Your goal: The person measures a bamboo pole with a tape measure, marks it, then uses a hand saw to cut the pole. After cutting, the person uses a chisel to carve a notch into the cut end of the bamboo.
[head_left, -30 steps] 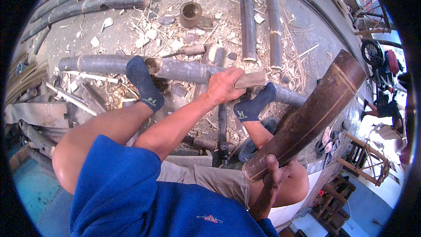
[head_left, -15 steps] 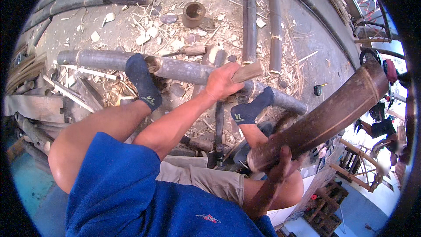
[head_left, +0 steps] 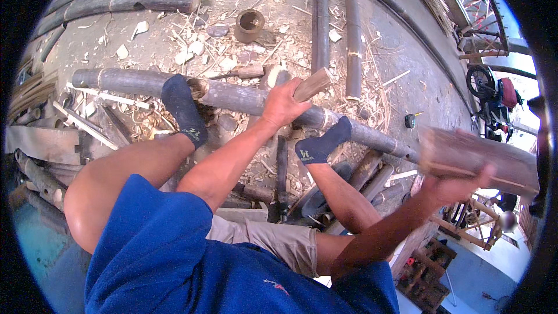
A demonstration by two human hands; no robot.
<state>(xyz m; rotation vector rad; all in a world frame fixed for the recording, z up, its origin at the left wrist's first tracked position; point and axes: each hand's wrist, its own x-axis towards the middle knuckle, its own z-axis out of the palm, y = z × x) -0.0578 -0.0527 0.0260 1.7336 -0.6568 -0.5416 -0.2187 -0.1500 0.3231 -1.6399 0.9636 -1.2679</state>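
Observation:
My left hand (head_left: 283,103) is closed round a short piece of wood (head_left: 313,84) that looks like a handle; its other end is hidden. The hand is just above a long dark bamboo pole (head_left: 238,94) on the floor, which has a notch cut in it. My socked feet (head_left: 181,104) rest against this pole. Out at the right, my right hand (head_left: 459,185) grips a thick brown bamboo section (head_left: 479,160) from below. It is held up off the floor, nearly level and smeared by motion.
Wood chips and shavings (head_left: 221,52) litter the floor. A bamboo ring (head_left: 250,25), a wooden-handled tool (head_left: 247,71) and two bamboo lengths (head_left: 353,43) lie beyond the pole. A tape measure (head_left: 411,120) is to the right. Scrap wood (head_left: 43,145) is piled left; a motorbike (head_left: 494,93) stands far right.
The thick bamboo section has swung away from my right knee out to the right, from steeply slanted to nearly level. My left hand keeps its hold, and the view has shifted slightly.

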